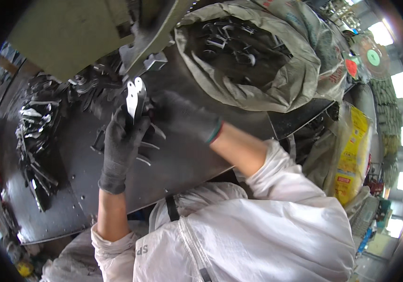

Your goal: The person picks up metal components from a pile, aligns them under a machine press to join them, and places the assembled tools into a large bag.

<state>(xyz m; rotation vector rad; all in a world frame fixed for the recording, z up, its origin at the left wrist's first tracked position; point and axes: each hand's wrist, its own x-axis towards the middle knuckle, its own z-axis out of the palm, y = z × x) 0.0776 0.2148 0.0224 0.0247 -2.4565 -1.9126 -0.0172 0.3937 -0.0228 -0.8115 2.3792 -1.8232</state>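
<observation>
My left hand (118, 152), in a dark grey knitted glove, is closed around a flat metal part (135, 99) with rounded ends and small holes, which points up and away from me. To its right is my gloved right hand (180, 115), smeared by motion. Its fingers reach toward the held part, but whether they grip anything is hidden. Several curved metal pieces (148, 144) lie on the dark metal table (88, 183) under and beside my left hand.
A long heap of metal parts (34, 136) lies on the left. Machine parts with a greenish panel (65, 37) overhang the far side. An opened woven sack (239, 99) with loose metal pieces inside stands at far right. A yellow bag (352, 155) is at the right.
</observation>
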